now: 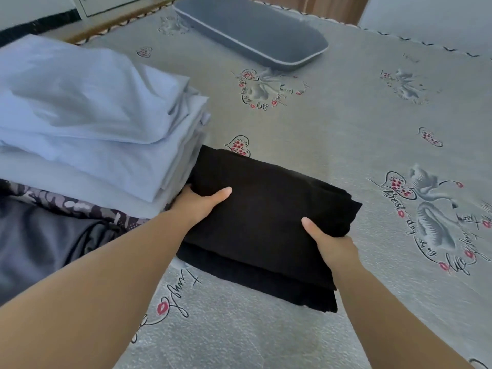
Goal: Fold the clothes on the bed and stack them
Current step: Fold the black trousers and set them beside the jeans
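A folded black garment lies on the grey printed bed sheet in the middle of the view. My left hand grips its left edge, thumb on top and fingers tucked underneath. My right hand grips its near right edge the same way. To the left, touching the black garment, stands a stack of folded light blue clothes. That stack rests on a camouflage-patterned garment and a dark grey one.
A grey pillow lies at the head of the bed. A white cabinet and the wooden bed frame edge show at the top left. Bare sheet stretches to the right and in front of the black garment.
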